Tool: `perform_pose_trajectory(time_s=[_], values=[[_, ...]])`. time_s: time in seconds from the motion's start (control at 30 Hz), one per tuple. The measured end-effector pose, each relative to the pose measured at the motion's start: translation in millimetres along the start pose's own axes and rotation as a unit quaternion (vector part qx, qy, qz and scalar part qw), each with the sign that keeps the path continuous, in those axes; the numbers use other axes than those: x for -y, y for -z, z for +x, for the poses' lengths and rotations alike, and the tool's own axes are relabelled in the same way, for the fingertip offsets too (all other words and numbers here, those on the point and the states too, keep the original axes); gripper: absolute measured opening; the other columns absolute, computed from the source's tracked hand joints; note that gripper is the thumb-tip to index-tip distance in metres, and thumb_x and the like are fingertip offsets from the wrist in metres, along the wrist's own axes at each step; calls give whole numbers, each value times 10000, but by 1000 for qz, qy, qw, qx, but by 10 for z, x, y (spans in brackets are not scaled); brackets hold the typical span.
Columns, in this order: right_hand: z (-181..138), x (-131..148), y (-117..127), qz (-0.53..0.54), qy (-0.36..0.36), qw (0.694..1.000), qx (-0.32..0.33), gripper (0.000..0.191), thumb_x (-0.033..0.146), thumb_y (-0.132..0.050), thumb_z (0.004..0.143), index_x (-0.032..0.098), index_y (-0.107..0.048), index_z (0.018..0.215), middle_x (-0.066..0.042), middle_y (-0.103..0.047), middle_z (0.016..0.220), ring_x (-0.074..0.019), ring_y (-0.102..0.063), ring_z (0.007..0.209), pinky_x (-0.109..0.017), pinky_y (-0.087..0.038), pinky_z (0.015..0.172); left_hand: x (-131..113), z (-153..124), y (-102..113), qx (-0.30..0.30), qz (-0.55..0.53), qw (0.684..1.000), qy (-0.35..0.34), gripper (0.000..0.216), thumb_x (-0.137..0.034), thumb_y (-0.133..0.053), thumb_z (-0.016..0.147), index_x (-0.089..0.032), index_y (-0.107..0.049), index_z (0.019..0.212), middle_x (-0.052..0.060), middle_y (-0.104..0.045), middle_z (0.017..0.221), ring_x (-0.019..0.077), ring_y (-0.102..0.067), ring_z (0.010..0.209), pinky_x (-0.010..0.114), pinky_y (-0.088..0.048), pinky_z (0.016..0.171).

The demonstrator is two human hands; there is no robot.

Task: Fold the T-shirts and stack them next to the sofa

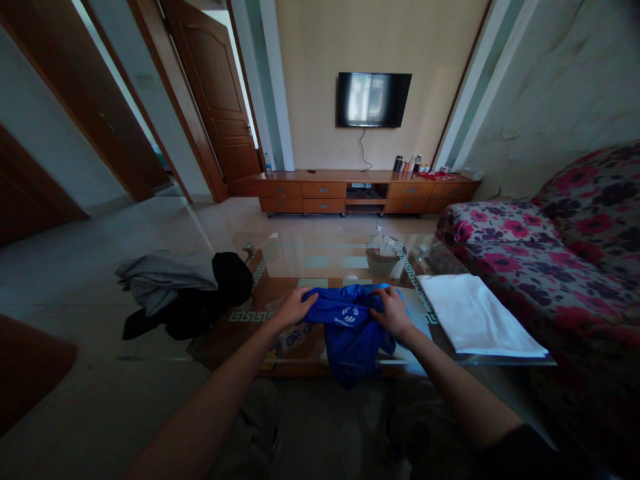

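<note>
A blue garment [353,340] with a small white logo lies bunched over the near edge of the glass table, its lower part hanging down. My left hand [296,307] is closed on its left end, thumb on top. On the right side, my right hand [393,312] pinches the cloth beside the logo. What kind of garment it is I cannot tell for sure. To the right of it rests a folded white cloth [480,315]. A heap of grey clothing [167,275] and black clothing [233,279] lies at the table's left end.
The glass table [345,257] has a Greek-key border, with a bin [383,261] seen near its far side. A flowered sofa [545,267] stands along the right. Beyond are a low wooden cabinet [325,193] with bottles on it and a wall television [374,100].
</note>
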State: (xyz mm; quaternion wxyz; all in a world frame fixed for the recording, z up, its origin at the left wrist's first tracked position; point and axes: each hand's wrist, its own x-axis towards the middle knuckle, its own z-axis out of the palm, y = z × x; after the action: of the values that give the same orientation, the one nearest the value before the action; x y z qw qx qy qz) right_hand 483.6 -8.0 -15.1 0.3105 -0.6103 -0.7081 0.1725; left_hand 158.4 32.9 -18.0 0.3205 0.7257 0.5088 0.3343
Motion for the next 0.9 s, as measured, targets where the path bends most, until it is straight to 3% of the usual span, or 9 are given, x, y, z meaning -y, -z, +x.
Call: perform_pose_trajectory(time_s=[0.07,0.13,0.2,0.33,0.47,0.57,0.67,0.77,0.9], values=[[-37,132,-37,-1,27,999,-23,241,232,-688,781,198,-696,1019,-94,-654,1069,-236,-605,1017,-364,-455,936,-27,21,-54,-29,-49,998,7,384,-487,-535,916,-167,-730,996,88,-753,975,261,-684,936,373,-525,869],[-91,321,-109,88,23,994,52,175,340,-663,850,197,-682,949,-63,-670,930,-206,-622,877,-338,-482,845,-132,-6,-151,-62,-96,993,10,377,-458,-523,930,-159,-723,1042,100,-754,1035,265,-681,994,387,-519,920],[-150,516,-196,231,-43,961,146,317,500,-644,880,201,-679,980,-50,-689,901,-197,-635,818,-318,-501,753,-311,-101,-280,-61,-121,991,0,357,-427,-524,941,-159,-715,1080,105,-749,1072,267,-671,1039,399,-510,957],[-215,732,-301,474,-198,827,228,495,652,-633,849,204,-680,1057,-54,-725,965,-208,-674,846,-323,-529,726,-712,-411,-522,137,-146,977,-75,338,-314,-597,907,-177,-690,1202,93,-725,1167,252,-666,1076,397,-501,985],[-188,717,-255,526,-229,809,128,348,441,-832,700,178,-689,875,-29,-743,843,-186,-676,773,-304,-533,761,-816,-541,-578,322,-213,920,-72,557,-194,-682,794,-187,-615,1346,111,-693,1266,241,-666,1126,373,-510,978],[-177,724,-157,558,-246,785,110,284,371,-833,697,186,-677,847,-27,-748,802,-197,-685,736,-319,-552,736,-656,-407,-520,270,-236,933,-18,327,-234,-626,819,-147,-731,1116,114,-752,1079,231,-701,988,373,-541,901],[-207,811,-48,606,-221,752,135,256,346,-813,751,188,-682,905,-45,-765,859,-216,-717,788,-346,-576,797,-444,-239,-468,118,-233,965,17,191,-220,-549,818,-146,-721,857,86,-736,874,202,-687,837,357,-550,832],[-267,926,32,624,-226,732,154,279,328,-810,781,183,-685,984,-50,-773,924,-209,-737,830,-354,-584,864,-339,-200,-453,-4,-206,979,6,314,-157,-582,773,-169,-670,1075,96,-699,1063,196,-666,916,364,-544,865],[-363,1010,80,628,-236,705,231,379,340,-817,795,186,-666,1107,-55,-769,989,-198,-743,849,-374,-588,886,-418,-333,-434,58,-130,982,-127,733,-151,-717,736,-229,-487,1428,151,-532,1413,270,-535,1282,464,-427,1095]])
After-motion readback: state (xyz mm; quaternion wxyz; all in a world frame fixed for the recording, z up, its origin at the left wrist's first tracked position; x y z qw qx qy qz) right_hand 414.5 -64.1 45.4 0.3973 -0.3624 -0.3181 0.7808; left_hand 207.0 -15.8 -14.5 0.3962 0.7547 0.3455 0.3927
